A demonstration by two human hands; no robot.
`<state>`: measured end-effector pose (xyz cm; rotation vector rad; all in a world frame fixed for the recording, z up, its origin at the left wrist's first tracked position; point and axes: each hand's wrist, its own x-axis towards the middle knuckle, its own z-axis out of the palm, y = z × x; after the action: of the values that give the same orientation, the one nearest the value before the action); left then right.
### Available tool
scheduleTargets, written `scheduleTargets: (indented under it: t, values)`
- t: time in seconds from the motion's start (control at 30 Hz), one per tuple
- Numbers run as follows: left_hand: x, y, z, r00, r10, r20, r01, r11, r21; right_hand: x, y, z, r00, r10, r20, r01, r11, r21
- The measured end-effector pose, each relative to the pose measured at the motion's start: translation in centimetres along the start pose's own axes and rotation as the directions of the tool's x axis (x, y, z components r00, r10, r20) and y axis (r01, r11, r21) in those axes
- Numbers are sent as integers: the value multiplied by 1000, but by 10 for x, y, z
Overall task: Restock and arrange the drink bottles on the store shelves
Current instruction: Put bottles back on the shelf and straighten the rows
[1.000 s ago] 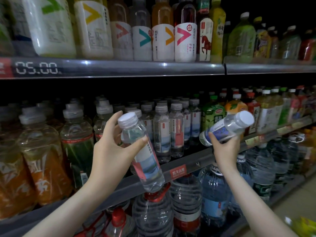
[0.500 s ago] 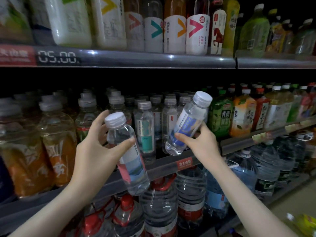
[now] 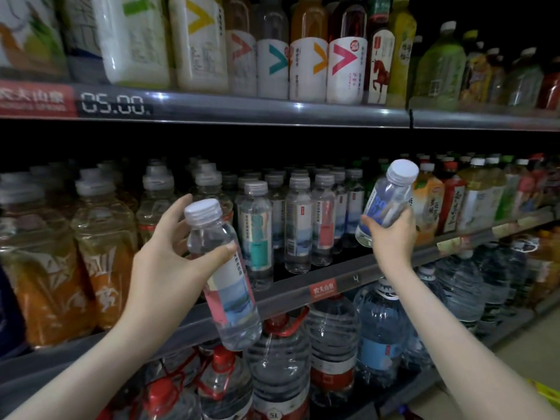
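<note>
while the left hand (image 3: 163, 268) is gripping a pink-labelled water bottle (image 3: 225, 277) before the middle shelf (image 3: 303, 294), the right hand (image 3: 392, 234) is clutching a tilted blue-labelled bottle (image 3: 385, 201) above that shelf's edge.

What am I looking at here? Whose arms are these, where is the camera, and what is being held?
No machine here: these are a person's bare arms, seen from a camera worn on their head, looking forward and down at store shelves. The left hand grips a pink-label bottle, tilted, in front of the middle shelf. The right hand grips a blue-label bottle, also tilted, cap up. On that shelf stand rows of small water bottles, with big jugs on the shelf below.
</note>
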<state>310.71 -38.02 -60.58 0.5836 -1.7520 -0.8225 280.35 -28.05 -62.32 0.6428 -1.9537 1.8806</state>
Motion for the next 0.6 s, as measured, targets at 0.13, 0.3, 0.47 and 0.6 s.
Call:
scheduleTargets:
  t: [0.13, 0.3, 0.47, 0.6]
  values:
    - [11, 7, 32, 1000, 16, 19, -16, 999, -38, 36, 27, 11, 989, 90, 114, -82, 994, -75]
    - [32, 17, 58, 998, 26, 59, -22, 997, -71, 55, 57, 38, 945, 245, 217, -191, 952, -239]
    - [45, 19, 71, 995, 30, 97, -25, 999, -47, 71, 64, 31, 917, 309, 251, -217, 916, -338]
    - [46, 16, 84, 989, 18, 144, -22, 999, 26, 43, 48, 21, 938, 175, 298, -104, 965, -239]
